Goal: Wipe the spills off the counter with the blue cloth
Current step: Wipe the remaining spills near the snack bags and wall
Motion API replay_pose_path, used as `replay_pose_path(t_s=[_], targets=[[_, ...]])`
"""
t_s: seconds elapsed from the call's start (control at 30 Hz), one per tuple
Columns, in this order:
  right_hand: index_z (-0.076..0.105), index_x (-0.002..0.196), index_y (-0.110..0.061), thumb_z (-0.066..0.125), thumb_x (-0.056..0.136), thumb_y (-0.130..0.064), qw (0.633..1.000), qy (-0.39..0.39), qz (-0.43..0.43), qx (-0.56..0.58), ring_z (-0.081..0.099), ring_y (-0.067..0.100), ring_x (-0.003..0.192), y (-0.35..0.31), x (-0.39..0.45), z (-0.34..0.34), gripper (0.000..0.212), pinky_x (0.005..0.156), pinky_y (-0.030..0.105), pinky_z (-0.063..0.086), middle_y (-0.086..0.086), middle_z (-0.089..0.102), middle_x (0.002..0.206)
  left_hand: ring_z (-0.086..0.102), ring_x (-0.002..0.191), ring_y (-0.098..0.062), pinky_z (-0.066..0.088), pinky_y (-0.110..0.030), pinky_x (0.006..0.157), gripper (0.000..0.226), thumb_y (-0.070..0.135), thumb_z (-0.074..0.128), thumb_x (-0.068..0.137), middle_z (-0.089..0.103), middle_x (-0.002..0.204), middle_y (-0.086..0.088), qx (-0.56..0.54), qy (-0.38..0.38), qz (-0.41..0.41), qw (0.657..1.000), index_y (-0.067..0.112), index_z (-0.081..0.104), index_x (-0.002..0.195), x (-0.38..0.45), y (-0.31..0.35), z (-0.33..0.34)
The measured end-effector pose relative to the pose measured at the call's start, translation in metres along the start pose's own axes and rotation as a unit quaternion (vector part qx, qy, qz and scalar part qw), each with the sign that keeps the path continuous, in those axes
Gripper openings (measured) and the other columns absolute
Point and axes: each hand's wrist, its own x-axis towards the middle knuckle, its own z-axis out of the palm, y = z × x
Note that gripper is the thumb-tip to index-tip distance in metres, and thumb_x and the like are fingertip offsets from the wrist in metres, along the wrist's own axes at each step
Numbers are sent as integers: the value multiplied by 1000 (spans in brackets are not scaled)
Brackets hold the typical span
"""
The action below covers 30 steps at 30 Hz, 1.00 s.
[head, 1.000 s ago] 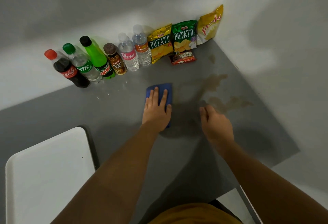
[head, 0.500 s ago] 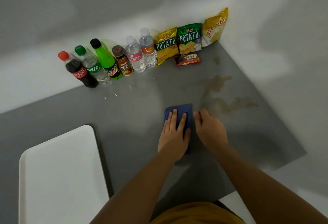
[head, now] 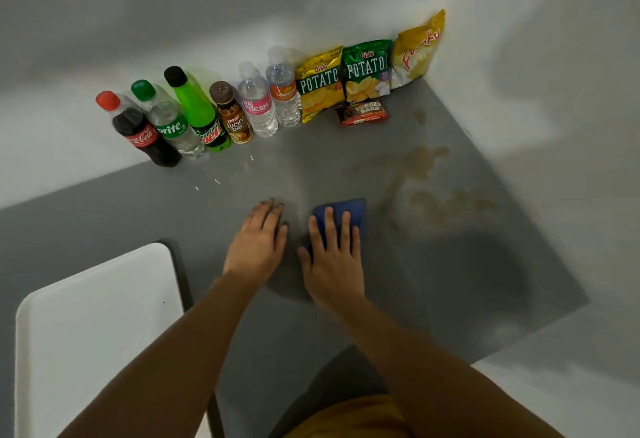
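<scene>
The folded blue cloth [head: 351,211] lies on the grey counter [head: 450,281], just left of the brownish spills [head: 424,160]. A second brown patch [head: 450,209] spreads to the cloth's right. My right hand [head: 334,259] presses flat on the cloth, fingers spread over it, so only its far edge shows. My left hand [head: 258,245] rests palm down on the bare counter beside it, holding nothing. A few small clear droplets [head: 216,181] glint further left, in front of the bottles.
Several drink bottles [head: 194,115] stand in a row along the back wall. Three chip bags [head: 363,72] and a small snack bar [head: 362,113] fill the back right corner. A white tray [head: 93,326] lies at the lower left. Walls close the back and right.
The cloth slid right under my left hand, then passed to my right hand. My left hand now lies on bare counter to the cloth's left.
</scene>
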Motion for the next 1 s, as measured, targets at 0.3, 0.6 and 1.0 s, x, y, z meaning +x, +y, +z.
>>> replay_pose_path(t_s=[0.3, 0.6, 1.0], targets=[[21, 161, -25, 30, 106, -42, 992, -21, -127, -17, 2, 29, 156, 29, 85, -18, 58, 123, 50, 8, 0, 11, 169, 29, 148, -28, 32, -43, 119, 52, 36, 46, 104, 31, 162, -7, -24, -6, -26, 999, 17, 41, 151, 8, 10, 3], [15, 162, -27, 35, 105, -49, 1000, 8, -4, 1, 1, 31, 156, 101, 99, -40, 64, 125, 49, 7, 7, 4, 170, 28, 148, -26, 38, -46, 114, 53, 43, 44, 103, 30, 162, -4, -24, -28, -40, 999, 20, 41, 150, 9, 23, 5], [6, 162, -16, 25, 106, -50, 997, 10, 64, -31, -12, 29, 155, 91, -13, -24, 68, 126, 48, 4, 9, -8, 169, 32, 146, -32, 35, -48, 116, 55, 40, 47, 101, 32, 160, -12, -7, -10, -18, 1000, 12, 43, 149, 6, 23, 15]])
